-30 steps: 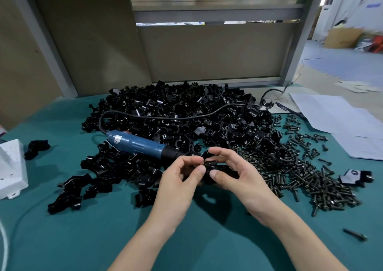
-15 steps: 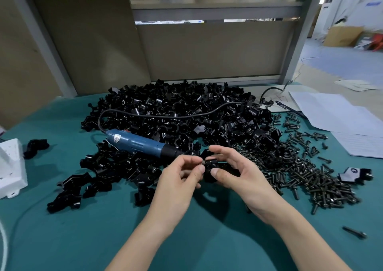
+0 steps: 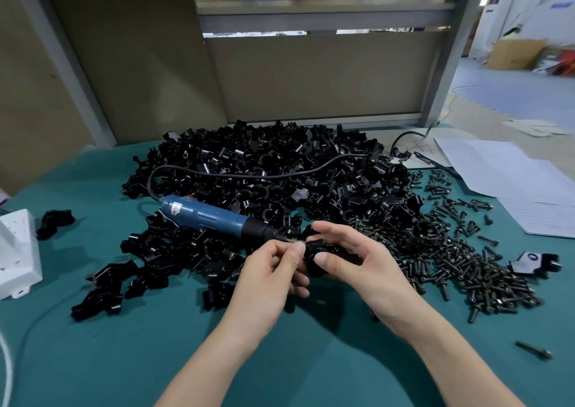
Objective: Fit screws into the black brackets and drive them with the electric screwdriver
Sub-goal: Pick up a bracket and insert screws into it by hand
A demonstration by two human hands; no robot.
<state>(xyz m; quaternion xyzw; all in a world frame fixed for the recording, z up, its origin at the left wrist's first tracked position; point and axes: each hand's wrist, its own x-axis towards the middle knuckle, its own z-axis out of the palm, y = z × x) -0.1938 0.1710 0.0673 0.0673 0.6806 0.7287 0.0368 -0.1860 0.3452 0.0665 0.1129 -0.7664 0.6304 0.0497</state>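
Bracket (image 3: 313, 251) is held just above the table (image 3: 155, 360), near the bracket pile (image 3: 264, 173). Right hand (image 3: 367, 269) has its fingers curled round it. Left hand (image 3: 267, 279) pinches a small dark part (image 3: 292, 244) at its left edge, too small to identify. Screwdriver (image 3: 211, 218) lies left, screws (image 3: 466, 260) right.

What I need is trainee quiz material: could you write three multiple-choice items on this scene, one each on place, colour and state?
1. The screws lie where from the bracket pile? A left B right C behind it
2. Screwdriver body colour? A red B blue C yellow
3. The right hand: A lies flat B holds the screwdriver C holds a bracket
Key: B, the screws spread to the pile's right; B, the body is blue; C, its fingers curl round a bracket.
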